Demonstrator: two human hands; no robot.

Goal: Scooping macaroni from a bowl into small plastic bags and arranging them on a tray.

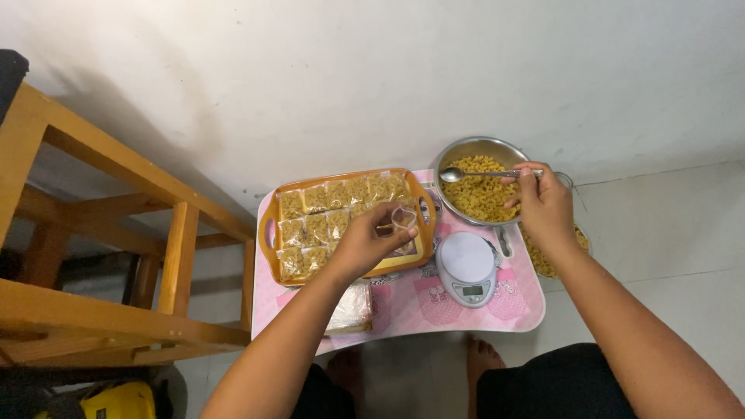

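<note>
1. Left hand [371, 242] is pinching a small clear plastic bag [403, 218], held open over the right end of the orange tray [269, 233].
2. Right hand [545, 203] is closed around the handle of a metal spoon [452, 174], with the spoon's bowl hovering over the steel bowl [468, 147] of yellow macaroni. Can't really tell if there's anything in the spoon, it's too small.
3. The tray is packed with rows of filled pasta packets [314, 225], all flat and side by side.
4. A small white kitchen scale [466, 266] sits just in front of the bowl, between the two hands, on the pink counter [403, 310].
5. A stack of empty clear bags [351, 309] lies near the front edge, under the left forearm.
6. A wooden frame [93, 233] stands off to the left, well apart.
</note>
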